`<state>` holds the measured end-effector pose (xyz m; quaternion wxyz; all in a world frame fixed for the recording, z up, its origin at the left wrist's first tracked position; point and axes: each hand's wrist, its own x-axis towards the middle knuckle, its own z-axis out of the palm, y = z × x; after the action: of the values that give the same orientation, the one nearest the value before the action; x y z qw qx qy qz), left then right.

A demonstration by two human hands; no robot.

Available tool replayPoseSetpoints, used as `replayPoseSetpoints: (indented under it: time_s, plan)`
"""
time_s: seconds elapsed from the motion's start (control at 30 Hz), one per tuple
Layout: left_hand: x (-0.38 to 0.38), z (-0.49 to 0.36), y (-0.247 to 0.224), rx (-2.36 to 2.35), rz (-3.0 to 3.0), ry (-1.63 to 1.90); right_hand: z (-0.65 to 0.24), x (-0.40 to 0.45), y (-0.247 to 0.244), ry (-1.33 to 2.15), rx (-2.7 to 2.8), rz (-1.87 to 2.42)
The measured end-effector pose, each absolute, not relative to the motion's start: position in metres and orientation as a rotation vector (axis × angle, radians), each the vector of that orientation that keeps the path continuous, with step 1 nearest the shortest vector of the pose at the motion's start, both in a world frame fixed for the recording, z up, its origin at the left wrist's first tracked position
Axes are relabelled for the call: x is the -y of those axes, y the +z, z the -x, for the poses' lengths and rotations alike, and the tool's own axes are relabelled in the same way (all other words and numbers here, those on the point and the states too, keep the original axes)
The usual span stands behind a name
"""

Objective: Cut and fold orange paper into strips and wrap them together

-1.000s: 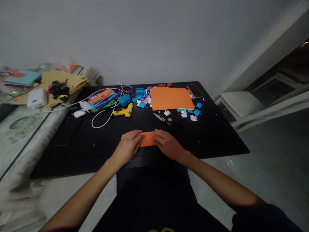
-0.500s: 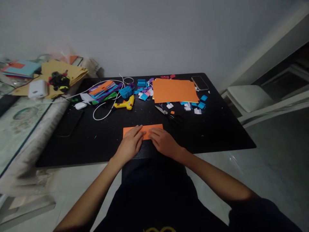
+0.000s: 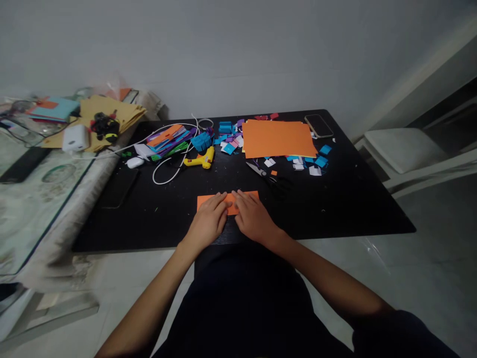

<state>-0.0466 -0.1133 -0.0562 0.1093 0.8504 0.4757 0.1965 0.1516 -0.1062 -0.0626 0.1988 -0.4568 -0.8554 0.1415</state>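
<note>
A narrow orange paper strip [image 3: 202,200] lies crosswise near the front edge of the black table. My left hand [image 3: 208,223] rests on its left half with the fingers stretched out. On the right half lies my right hand [image 3: 256,219], its fingers extended to the far edge of the strip. Both hands press on the paper from above, their fingertips close together, and cover much of it. Dark-handled scissors [image 3: 263,172] lie with their blades apart, beyond my right hand.
A stack of orange sheets [image 3: 279,140] lies at the back, with small paper scraps [image 3: 230,145] around it. A yellow glue gun [image 3: 201,159], a white cable [image 3: 164,183], folded coloured papers [image 3: 169,140] and a phone [image 3: 318,126] are also on the table [image 3: 350,209].
My right fingers have slid up to the strip's far edge and slightly nearer my left hand. The whole view has shifted a little, so the table appears further right.
</note>
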Motion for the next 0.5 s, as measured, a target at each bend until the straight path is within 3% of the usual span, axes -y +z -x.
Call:
replayPoseSetpoints:
  time_s: [0.5]
  plan:
    - [0.120,0.088,-0.049,-1.659,-2.481,0.479,-0.179,0.109,-0.060,0.334,2.299,1.338]
